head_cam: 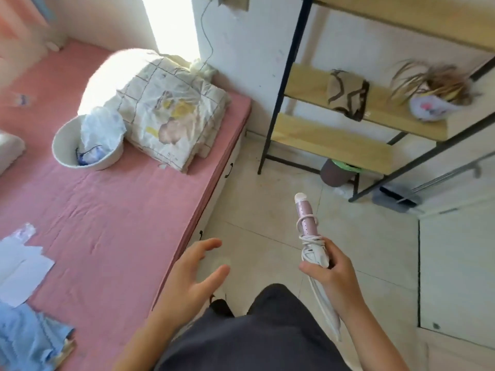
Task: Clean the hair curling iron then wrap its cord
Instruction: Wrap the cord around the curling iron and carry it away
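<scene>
The left hand (192, 271) hangs open over the edge of the bed (107, 210), fingers spread and holding nothing. Beside it, the right hand (334, 277) grips the curling iron (306, 218) by its white handle above the tiled floor (361, 236), pink barrel pointing away. The white cord (312, 241) is looped around the barrel just above the fingers. Farther off on the pink bed sit a white basin (64, 153) and a folded quilt (171, 113). A wooden shelf (334, 149) stands against the wall.

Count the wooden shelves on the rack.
3: top shelf at the picture's edge, middle shelf under the brown cloth, bottom shelf nearest the floor. Higher ones may be hidden.
</scene>
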Demonstrator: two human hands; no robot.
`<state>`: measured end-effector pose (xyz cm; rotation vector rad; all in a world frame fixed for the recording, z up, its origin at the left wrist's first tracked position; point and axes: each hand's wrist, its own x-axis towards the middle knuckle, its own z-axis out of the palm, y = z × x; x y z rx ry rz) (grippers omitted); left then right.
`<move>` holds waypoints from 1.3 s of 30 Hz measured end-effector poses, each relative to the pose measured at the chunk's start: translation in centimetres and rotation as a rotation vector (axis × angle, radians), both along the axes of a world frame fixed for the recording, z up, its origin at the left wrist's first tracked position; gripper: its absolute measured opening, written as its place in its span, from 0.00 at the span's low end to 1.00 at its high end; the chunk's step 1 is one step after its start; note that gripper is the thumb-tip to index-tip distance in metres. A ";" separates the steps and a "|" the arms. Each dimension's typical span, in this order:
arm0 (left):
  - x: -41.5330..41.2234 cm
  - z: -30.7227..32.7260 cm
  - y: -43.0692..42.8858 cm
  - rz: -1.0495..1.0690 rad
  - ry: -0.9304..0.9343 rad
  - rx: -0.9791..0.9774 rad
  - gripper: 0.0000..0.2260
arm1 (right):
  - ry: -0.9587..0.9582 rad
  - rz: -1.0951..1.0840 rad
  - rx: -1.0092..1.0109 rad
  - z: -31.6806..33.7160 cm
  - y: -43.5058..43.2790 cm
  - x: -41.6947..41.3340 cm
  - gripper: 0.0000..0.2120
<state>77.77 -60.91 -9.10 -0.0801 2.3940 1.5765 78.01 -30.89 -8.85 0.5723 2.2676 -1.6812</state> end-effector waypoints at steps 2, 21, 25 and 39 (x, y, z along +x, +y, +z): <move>-3.7 0.3 2.0 -0.095 0.007 -0.003 0.22 | 0.010 -0.107 0.015 0.2 2.2 -0.9 0.20; -32.8 1.3 29.9 -0.348 0.046 -0.062 0.20 | 0.008 -0.307 0.002 -0.8 28.4 -20.9 0.23; -37.0 1.5 33.4 -0.353 0.038 -0.062 0.20 | 0.010 -0.354 -0.033 -0.6 32.1 -25.4 0.22; -62.6 7.4 44.8 -0.388 0.298 0.088 0.16 | 0.212 -0.137 -0.073 6.7 43.7 -46.9 0.33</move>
